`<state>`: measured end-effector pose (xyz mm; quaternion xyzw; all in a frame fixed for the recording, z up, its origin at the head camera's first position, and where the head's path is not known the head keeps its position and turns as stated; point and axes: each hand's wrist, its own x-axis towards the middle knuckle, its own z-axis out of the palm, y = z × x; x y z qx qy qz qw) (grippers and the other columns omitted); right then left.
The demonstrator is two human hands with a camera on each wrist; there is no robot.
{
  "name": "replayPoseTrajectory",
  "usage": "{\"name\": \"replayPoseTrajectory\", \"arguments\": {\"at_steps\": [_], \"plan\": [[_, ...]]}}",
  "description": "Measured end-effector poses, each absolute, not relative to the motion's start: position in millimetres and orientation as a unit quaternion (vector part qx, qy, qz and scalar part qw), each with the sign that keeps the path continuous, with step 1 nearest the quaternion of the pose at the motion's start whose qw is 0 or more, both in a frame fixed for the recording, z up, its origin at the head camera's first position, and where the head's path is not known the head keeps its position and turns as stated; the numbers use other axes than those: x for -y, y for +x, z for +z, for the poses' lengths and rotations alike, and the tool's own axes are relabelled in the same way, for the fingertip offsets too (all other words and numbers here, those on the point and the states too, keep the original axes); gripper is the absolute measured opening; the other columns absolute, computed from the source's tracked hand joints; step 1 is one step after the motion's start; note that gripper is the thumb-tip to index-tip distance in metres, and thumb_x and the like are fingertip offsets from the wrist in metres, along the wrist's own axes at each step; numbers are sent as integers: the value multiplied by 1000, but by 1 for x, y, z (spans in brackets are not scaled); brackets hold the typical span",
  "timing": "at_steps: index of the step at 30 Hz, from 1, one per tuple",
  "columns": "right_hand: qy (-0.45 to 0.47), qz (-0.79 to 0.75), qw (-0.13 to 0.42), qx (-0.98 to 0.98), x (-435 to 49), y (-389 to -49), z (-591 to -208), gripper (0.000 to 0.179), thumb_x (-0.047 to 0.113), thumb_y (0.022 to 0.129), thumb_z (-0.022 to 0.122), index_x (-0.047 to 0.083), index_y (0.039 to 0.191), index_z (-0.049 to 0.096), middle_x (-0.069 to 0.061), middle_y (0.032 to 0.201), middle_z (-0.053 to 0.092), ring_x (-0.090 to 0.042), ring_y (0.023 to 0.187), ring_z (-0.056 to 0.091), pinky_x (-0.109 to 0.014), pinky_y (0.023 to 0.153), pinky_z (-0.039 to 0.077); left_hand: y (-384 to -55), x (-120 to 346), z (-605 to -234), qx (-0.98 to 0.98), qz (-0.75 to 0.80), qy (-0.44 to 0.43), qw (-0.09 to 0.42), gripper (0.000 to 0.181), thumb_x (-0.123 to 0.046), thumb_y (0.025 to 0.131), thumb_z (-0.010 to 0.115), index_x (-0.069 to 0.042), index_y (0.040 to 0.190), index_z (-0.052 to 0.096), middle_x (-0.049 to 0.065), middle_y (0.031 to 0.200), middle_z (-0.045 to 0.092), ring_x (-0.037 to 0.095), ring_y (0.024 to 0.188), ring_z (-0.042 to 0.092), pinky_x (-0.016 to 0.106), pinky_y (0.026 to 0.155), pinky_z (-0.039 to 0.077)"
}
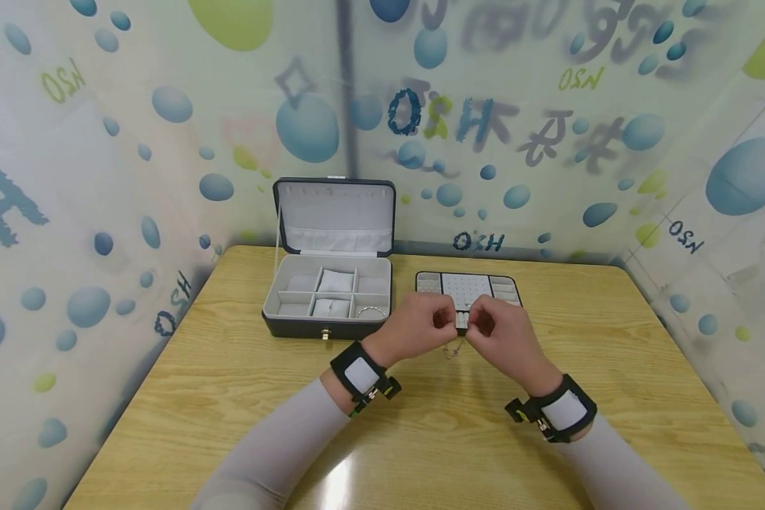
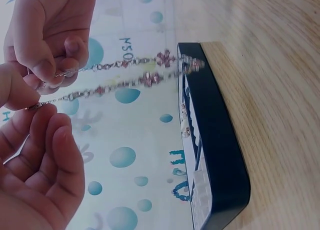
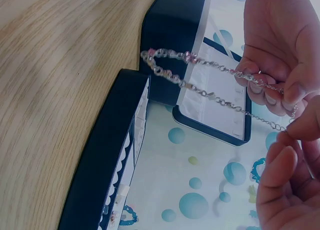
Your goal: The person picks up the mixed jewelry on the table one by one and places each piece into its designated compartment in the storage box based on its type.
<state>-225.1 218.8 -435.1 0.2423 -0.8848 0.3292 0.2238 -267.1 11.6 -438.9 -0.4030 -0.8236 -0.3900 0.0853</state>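
Observation:
A silver chain bracelet (image 1: 452,350) with pink flower-like stones hangs in a loop between my two hands. My left hand (image 1: 414,327) pinches one end of it between thumb and fingertips. My right hand (image 1: 508,341) pinches the other end close by. In the left wrist view the bracelet (image 2: 120,83) droops away from the fingertips, its two strands apart. In the right wrist view the bracelet (image 3: 200,90) shows small links and a pink-stoned middle. Just behind the hands lies a dark-edged jewelry tray (image 1: 467,289), partly hidden by them.
Left of the tray stands a dark jewelry box (image 1: 293,329) with its lid (image 1: 336,212) raised. Small white cushions (image 1: 336,280) sit in two of its compartments, and a round bangle (image 1: 371,312) in another. The wooden table (image 1: 229,397) meets a patterned wall behind.

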Motion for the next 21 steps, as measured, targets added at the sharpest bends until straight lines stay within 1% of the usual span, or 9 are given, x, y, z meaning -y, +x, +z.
{"name": "replayPoseTrajectory", "arguments": {"at_steps": [13, 17, 21], "plan": [[248, 348, 253, 868, -212, -221, -437, 22, -8, 83, 71, 12, 84, 62, 4, 71, 60, -5, 61, 50, -22, 56, 45, -264, -13, -439, 828, -379, -393, 125, 20, -5, 84, 71, -17, 75, 57, -6, 69, 54, 6, 66, 50, 17, 60, 39], [249, 355, 255, 864, -212, -221, -438, 22, -9, 82, 72, 12, 85, 63, 4, 71, 61, -4, 62, 51, -22, 56, 46, -265, -13, -441, 825, -381, -393, 140, 20, -3, 84, 70, -16, 77, 57, -5, 70, 54, 6, 67, 50, 18, 61, 40], [257, 363, 255, 858, -212, -221, -439, 22, -8, 83, 72, 12, 85, 64, 4, 72, 63, -3, 62, 53, -20, 56, 48, -266, -14, -442, 820, -385, -391, 163, 16, -1, 86, 69, -14, 81, 61, -3, 74, 58, 7, 69, 53, 17, 63, 43]]}}
